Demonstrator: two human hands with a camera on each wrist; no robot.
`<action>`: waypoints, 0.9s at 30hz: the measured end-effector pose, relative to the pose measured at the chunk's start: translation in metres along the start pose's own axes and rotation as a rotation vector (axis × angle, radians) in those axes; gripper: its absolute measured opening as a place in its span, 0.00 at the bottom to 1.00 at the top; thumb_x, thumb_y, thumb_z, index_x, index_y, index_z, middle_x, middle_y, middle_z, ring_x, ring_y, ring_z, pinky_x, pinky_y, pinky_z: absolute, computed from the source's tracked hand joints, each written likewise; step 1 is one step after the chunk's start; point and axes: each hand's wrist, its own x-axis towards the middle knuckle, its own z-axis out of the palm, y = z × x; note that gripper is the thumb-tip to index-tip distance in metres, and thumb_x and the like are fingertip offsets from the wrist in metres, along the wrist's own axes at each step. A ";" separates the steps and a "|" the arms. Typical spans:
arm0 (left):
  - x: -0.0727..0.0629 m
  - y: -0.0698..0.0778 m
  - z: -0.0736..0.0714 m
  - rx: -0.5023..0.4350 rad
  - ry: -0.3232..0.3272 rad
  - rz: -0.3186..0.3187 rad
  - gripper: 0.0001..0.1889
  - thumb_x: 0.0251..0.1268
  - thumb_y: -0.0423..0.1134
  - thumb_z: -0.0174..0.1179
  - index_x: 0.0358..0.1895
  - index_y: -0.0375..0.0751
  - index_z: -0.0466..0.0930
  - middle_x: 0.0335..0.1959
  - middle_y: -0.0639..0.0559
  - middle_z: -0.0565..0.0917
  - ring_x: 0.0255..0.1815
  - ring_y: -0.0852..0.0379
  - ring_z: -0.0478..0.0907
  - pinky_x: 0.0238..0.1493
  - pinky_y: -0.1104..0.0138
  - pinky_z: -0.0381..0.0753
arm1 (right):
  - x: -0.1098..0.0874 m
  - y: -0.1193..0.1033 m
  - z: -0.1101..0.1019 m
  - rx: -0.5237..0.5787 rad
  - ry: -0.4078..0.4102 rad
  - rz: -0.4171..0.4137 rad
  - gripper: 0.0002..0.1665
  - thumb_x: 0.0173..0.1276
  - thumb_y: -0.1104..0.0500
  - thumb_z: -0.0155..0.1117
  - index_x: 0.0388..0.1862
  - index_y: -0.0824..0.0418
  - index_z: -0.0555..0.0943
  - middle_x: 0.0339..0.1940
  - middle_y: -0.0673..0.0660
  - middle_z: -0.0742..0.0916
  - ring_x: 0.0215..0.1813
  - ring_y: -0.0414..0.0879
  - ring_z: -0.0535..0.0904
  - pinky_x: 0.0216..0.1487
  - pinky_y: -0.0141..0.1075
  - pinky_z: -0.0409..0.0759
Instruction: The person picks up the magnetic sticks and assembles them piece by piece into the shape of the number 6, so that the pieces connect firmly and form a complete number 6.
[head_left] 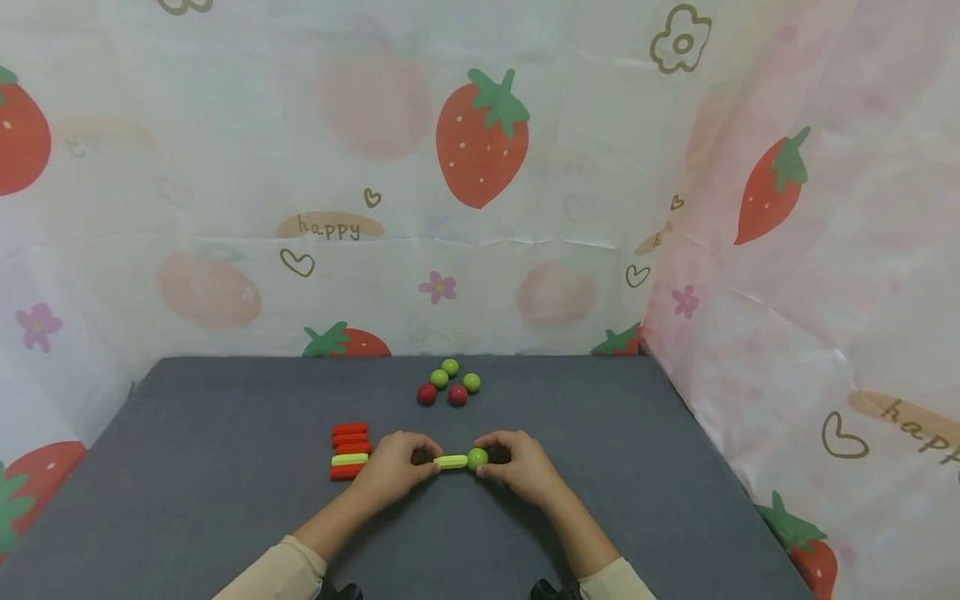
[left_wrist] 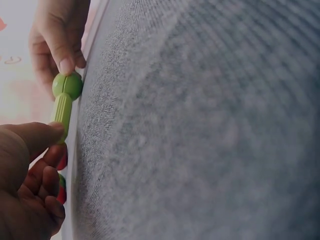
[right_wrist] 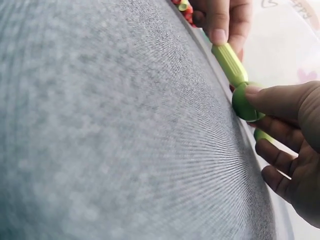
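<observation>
A ribbed yellow-green rod (head_left: 452, 462) lies level just above or on the dark table, with a green ball (head_left: 477, 458) against its right end. My left hand (head_left: 395, 468) pinches the rod's left end between thumb and fingertips. On the other side, my right hand (head_left: 525, 471) holds the ball between thumb and fingers. Both wrist views show the rod (left_wrist: 61, 111) and the ball (right_wrist: 245, 104) meeting end to end. Whether the rod's tip is inside the ball cannot be seen.
Left of my left hand, several red rods (head_left: 350, 429) lie stacked in a column with one yellow-green rod (head_left: 350, 459) among them. Farther back sit three green balls (head_left: 471, 382) and two red balls (head_left: 427, 394). A printed curtain (head_left: 480, 283) stands behind the grey table (head_left: 247, 433).
</observation>
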 end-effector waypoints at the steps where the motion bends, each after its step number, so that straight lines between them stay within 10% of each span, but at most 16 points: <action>1: 0.000 0.000 0.000 -0.006 -0.002 0.001 0.06 0.62 0.38 0.74 0.41 0.52 0.89 0.32 0.63 0.84 0.32 0.63 0.74 0.36 0.67 0.75 | 0.000 0.000 0.000 -0.007 0.002 -0.006 0.21 0.62 0.55 0.78 0.55 0.51 0.87 0.50 0.49 0.87 0.53 0.48 0.80 0.53 0.47 0.79; 27: 0.001 0.007 0.008 -0.031 -0.016 0.056 0.06 0.63 0.38 0.73 0.42 0.50 0.89 0.32 0.63 0.84 0.31 0.65 0.76 0.35 0.68 0.76 | 0.003 0.001 0.002 -0.015 -0.035 -0.090 0.21 0.62 0.56 0.79 0.55 0.53 0.88 0.52 0.48 0.88 0.53 0.46 0.77 0.55 0.44 0.76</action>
